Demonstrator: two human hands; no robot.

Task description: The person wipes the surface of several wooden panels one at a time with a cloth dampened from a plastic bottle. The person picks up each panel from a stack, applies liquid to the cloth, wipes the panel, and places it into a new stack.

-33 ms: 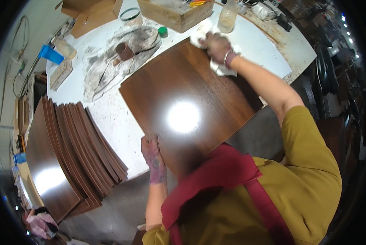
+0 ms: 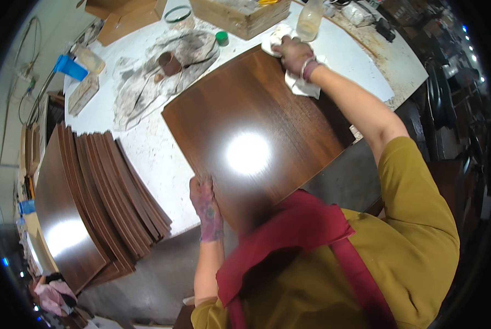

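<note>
- Brown wood grain is covering the broad panel (image 2: pixel 267 118), which is lying face up on the white tabletop (image 2: pixel 147 159), its near part jutting past the table's front edge toward the red apron (image 2: pixel 295 219).
- Its glossy face is mirroring 1 round patch of light, so it is probably feeling slick; the board is looking stiff, moderately heavy, and likelier to scratch than to snap.
- Holds along 2 opposite edges are seeming safest, keeping fingertips off the finish.
- The left hand (image 2: pixel 205 202) is bunching its fingers at the panel's left edge; whether they are pinching it or only bracing it, I cannot tell.
- The right hand (image 2: pixel 296 56) is curling its fingers over a white cloth (image 2: pixel 303 86) at the panel's far right side, knuckles facing up.
- The right arm (image 2: pixel 358 104) is angling forward with its elbow slightly bending, while the left forearm (image 2: pixel 209 268) is pointing almost straight ahead.
</note>
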